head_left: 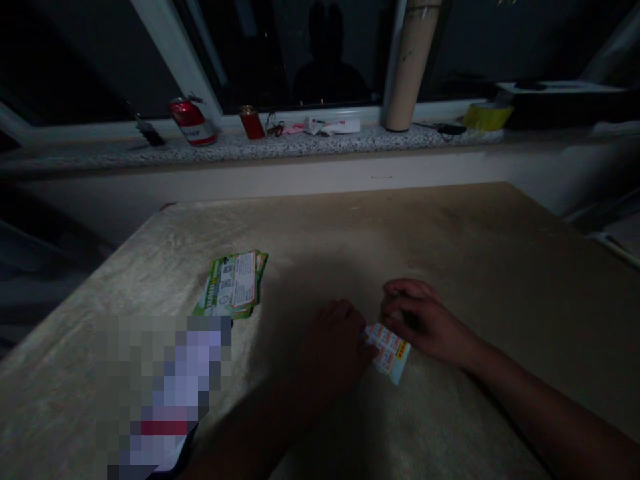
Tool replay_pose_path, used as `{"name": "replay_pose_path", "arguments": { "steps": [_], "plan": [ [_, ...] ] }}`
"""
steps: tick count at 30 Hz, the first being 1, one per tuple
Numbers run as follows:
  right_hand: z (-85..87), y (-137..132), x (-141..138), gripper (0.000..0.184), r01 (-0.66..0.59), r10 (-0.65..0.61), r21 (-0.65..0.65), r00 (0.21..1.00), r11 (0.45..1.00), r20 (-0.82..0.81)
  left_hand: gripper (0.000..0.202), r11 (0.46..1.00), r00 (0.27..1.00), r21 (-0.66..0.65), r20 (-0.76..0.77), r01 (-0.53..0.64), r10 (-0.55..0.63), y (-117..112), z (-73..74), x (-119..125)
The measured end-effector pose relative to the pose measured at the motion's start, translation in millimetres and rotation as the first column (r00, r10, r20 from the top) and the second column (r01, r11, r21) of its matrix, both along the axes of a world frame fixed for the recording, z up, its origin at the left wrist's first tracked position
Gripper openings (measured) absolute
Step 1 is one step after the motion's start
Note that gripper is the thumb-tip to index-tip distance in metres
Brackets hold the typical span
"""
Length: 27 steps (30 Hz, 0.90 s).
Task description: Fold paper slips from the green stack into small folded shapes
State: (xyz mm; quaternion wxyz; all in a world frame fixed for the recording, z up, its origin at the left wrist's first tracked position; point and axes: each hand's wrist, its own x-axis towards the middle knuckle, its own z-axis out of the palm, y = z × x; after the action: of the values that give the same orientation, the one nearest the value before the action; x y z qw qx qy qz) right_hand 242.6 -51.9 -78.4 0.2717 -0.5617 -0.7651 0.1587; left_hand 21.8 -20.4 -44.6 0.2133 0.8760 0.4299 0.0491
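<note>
Both of my hands rest low on a tan table [450,240] in dim light. My left hand [334,347] lies over the left edge of a small printed card [389,349] with orange and white boxes, its fingers curled down onto it. My right hand [423,321] pinches the card's upper right edge with bent fingers. The card lies nearly flat on the table between the two hands. A small stack of green printed cards [233,284] lies to the left, apart from both hands.
A blurred-out patch [165,393] covers something at the near left. Behind the table runs a stone sill with a red can [193,122], a red lighter [251,122], a cardboard tube [409,63], a yellow tape roll [486,115] and small clutter.
</note>
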Motion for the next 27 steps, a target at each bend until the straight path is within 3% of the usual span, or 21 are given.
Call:
{"name": "replay_pose_path", "arguments": {
  "steps": [8, 11, 15, 21, 27],
  "plan": [
    [6.4, 1.8, -10.4, 0.014, -0.111, 0.108, -0.018, 0.988, 0.994, -0.114, 0.024, 0.991, 0.987, -0.115, 0.137, -0.066, 0.081, 0.0, -10.1, -2.8],
    [4.6, 2.8, -12.0, 0.015, -0.162, 0.155, -0.022, 0.970, 0.987, -0.190, 0.019, 0.991, 0.979, -0.130, 0.202, -0.014, 0.040, -1.1, -12.3, -1.4],
    [2.1, 0.3, -16.2, 0.012, -0.112, 0.111, 0.012, 0.958, 0.994, -0.264, 0.021, 0.989, 0.961, -0.138, 0.275, 0.054, -0.014, 0.6, -16.4, -2.3],
    [6.4, -0.7, -19.8, 0.007, -0.066, 0.075, 0.038, 0.926, 0.997, -0.370, 0.019, 0.956, 0.936, -0.285, 0.311, -0.072, 0.163, 3.3, -14.5, -3.5],
    [8.7, -0.4, -18.6, 0.003, -0.009, 0.019, 0.026, 0.904, 1.000, -0.428, 0.020, 0.929, 0.886, -0.362, 0.404, -0.074, 0.228, 3.2, -12.9, -1.9]
  ]
}}
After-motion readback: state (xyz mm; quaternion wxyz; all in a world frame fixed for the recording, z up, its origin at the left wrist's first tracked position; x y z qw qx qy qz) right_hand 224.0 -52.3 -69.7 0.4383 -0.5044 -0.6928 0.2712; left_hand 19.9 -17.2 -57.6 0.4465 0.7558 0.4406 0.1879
